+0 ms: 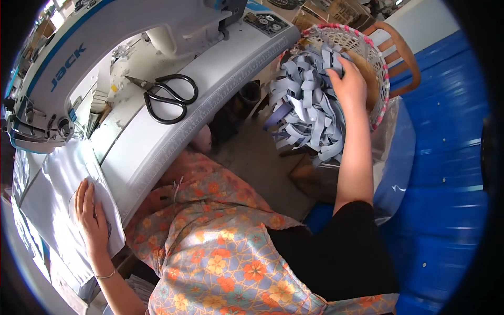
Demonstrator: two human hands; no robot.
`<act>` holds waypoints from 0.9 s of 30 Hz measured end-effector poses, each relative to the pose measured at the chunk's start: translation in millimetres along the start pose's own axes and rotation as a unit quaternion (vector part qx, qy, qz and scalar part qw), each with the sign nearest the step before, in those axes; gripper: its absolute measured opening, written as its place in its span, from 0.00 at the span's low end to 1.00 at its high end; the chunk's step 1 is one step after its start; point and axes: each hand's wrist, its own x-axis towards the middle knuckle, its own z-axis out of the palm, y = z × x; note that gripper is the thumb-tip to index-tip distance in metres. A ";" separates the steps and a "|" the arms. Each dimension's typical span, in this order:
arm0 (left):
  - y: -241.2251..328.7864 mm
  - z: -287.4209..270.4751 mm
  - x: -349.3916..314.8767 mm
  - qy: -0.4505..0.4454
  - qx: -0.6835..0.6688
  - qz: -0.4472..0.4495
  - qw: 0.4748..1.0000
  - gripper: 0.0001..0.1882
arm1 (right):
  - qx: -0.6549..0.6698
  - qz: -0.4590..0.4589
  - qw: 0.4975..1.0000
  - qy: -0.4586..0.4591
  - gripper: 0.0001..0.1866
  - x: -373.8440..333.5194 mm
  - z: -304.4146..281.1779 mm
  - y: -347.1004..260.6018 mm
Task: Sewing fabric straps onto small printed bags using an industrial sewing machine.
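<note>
My left hand (91, 223) lies with its fingers stretched out on a piece of white fabric (68, 181), which sits at the near left end of the sewing machine (60, 86). At the upper right, my right hand (350, 88) reaches to a heap of grey-blue fabric strips (310, 100). Thumb and forefinger stand apart there, against the top strips; the other fingertips are partly hidden. The strips pile up in a woven basket (387, 89) with a pink-and-white wrapped rim and hang over its near side.
Black-handled scissors (165, 97) lie on the white machine bed, beside a ruler strip along its edge (210, 102). A wooden chair back (401, 58) stands behind the basket. Clear plastic (391, 163) hangs below it, before a blue corrugated surface (446, 157).
</note>
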 end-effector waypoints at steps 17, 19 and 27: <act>16.0 -14.8 8.0 -0.024 0.011 -0.002 1.000 0.20 | 0.384 0.015 0.866 0.319 0.12 134.5 -138.6 -24.2; 38.4 -24.0 16.6 0.021 -0.010 0.015 1.000 0.19 | 0.427 -0.065 0.828 0.357 0.11 135.8 -160.9 -63.6; 180.8 -50.7 68.7 0.053 -0.600 0.059 0.796 0.36 | 0.730 -0.247 0.580 -0.266 0.10 44.7 -116.6 -280.0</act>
